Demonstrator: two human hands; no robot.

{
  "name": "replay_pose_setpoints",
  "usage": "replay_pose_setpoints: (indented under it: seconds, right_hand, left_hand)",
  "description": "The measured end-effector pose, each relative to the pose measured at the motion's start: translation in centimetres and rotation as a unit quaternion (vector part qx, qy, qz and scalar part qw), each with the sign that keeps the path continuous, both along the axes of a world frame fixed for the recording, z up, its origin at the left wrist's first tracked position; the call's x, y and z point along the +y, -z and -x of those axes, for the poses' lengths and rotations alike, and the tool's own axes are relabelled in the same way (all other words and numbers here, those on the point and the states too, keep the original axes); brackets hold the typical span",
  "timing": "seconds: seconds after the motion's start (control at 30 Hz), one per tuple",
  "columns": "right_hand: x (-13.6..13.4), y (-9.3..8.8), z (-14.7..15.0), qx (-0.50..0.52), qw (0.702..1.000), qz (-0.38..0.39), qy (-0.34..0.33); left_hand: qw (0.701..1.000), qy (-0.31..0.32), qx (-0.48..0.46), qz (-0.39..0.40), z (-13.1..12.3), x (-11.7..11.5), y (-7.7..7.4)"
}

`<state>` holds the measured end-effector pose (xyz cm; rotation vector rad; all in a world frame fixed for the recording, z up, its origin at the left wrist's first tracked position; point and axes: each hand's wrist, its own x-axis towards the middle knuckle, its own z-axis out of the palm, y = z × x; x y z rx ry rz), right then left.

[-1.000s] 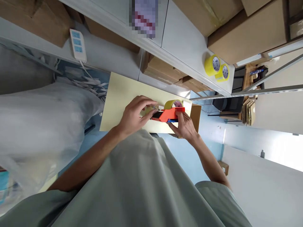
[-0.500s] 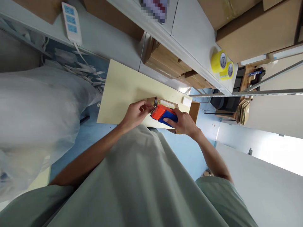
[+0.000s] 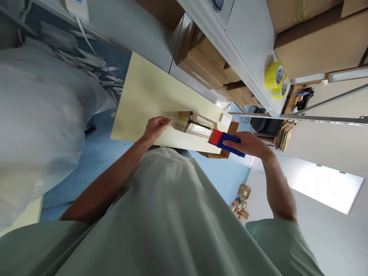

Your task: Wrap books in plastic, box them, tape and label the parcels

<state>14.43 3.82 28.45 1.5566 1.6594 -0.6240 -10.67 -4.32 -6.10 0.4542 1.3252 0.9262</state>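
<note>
My right hand (image 3: 248, 145) grips a red and blue tape dispenser (image 3: 227, 142), fingers wrapped round its blue body, the red end pointing left. A small cardboard box (image 3: 185, 122) lies on the pale yellow tabletop (image 3: 149, 92) between my hands. Shiny clear tape (image 3: 201, 130) reflects light along the box's near side, towards the dispenser. To the left of the box, my left hand (image 3: 156, 127) is closed, with thumb and fingertips pinched on what looks like the tape's loose end. That strip is thin and hard to see.
A white block (image 3: 225, 119) lies at the table's right end, above an open carton (image 3: 224, 153). Yellow tape rolls (image 3: 273, 75) stand on the upper shelf (image 3: 253, 42). Brown cartons (image 3: 208, 57) fill the lower shelf. A large translucent bag (image 3: 48, 126) bulges at the left.
My right hand has carried the tape dispenser to the right, away from my left hand. My left hand has shifted slightly left. More of the box shows between them.
</note>
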Motion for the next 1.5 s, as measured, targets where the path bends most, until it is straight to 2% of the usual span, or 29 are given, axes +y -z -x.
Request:
replay_pose_setpoints:
  seconds: [0.17,0.3,0.5,0.77,0.9,0.97,1.07,1.17,1.27,1.37,1.5]
  right_hand:
    - [1.0,-0.1,1.8,0.021,0.996,-0.080,-0.026]
    - [1.5,-0.2,3.2,0.035,0.994,-0.093,-0.035]
    - [1.8,0.0,4.3,0.015,0.995,-0.097,-0.034]
    - [2.0,0.1,5.6,-0.023,0.996,-0.077,-0.038]
    - [2.0,0.3,5.6,-0.021,0.996,-0.070,-0.047]
    - [2.0,0.3,5.5,-0.022,0.996,-0.068,-0.056]
    - [1.9,0.4,5.6,-0.023,0.994,-0.070,-0.078]
    - [1.8,0.5,6.0,-0.025,0.993,-0.068,-0.097]
    - [1.5,0.5,6.6,-0.038,0.992,-0.063,-0.103]
    - [1.1,0.5,6.7,-0.052,0.991,-0.064,-0.106]
    - [0.6,0.5,5.9,-0.054,0.990,-0.067,-0.108]
  left_hand:
    - [0.999,-0.017,-0.024,0.025,-3.7,1.4,1.1]
    - [1.000,-0.017,-0.017,0.011,-6.1,2.4,1.9]
    - [0.999,0.006,0.043,-0.008,-8.6,2.8,4.0]
    - [0.984,0.031,0.156,-0.086,-10.2,1.4,4.8]
    - [0.977,0.065,0.194,-0.057,-9.6,0.7,5.2]
    - [0.974,0.091,0.195,-0.065,-8.8,0.5,4.9]
    - [0.960,0.127,0.184,-0.169,-7.4,0.6,3.2]
    - [0.925,0.181,0.180,-0.282,-6.6,1.6,0.8]
    - [0.891,0.252,0.201,-0.321,-6.7,3.4,-1.0]
    - [0.869,0.301,0.233,-0.316,-7.0,4.8,-1.5]
    - [0.853,0.325,0.275,-0.300,-6.8,4.9,-1.0]
